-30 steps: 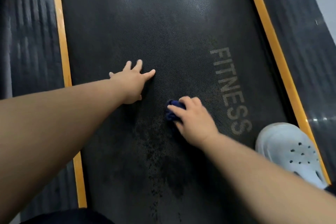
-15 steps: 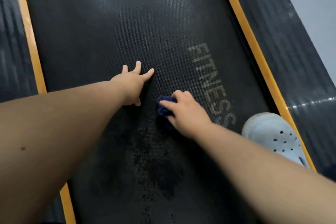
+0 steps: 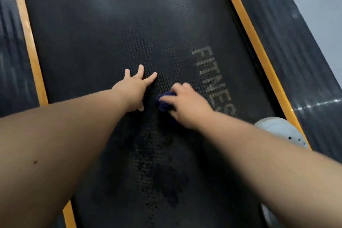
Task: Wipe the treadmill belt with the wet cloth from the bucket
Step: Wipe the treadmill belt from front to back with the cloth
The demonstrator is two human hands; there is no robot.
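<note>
1. At the far left runs the left side rail (image 3: 13,61). It is dark and ribbed lengthwise with a dull sheen, and blur softens its grooves.
2. Just inside it lies the left orange strip (image 3: 27,42), a narrow flat band bordering the belt.
3. The treadmill belt (image 3: 111,24) fills the middle. It is black and matte with a fine dimpled grain, and looks greyer toward the top.
4. The left hand (image 3: 133,89) lies palm down on the belt, left of centre. Its fingers are straight and spread apart, and it holds nothing.
5. Nearer the camera, a wet patch (image 3: 159,172) darkens the belt in an irregular blotch with speckled edges.
6. The cloth (image 3: 164,103) is dark blue and bunched into a small wad. It sits on the belt near its middle, just right of the left hand.
7. The right hand (image 3: 187,105) covers the cloth from the right. Its fingers curl over the wad and press it to the belt, and the hand is somewhat blurred.
8. The FITNESS lettering (image 3: 212,79) runs lengthwise in pale, worn block capitals, with its last letter partly hidden by the right forearm.
9. A shoe (image 3: 281,131) rests at the belt's right edge. It is pale, smooth and moulded, with small round holes, and the forearm partly covers it.
10. The right orange strip (image 3: 259,42) slants down the view.
11. Beyond that strip is the right side rail (image 3: 296,52), dark, ribbed and glossy, crossed by a bright streak of light.
12. In the top right corner is a pale grey surface (image 3: 323,5), plain and smooth. Whether it is floor or wall I cannot tell.
</note>
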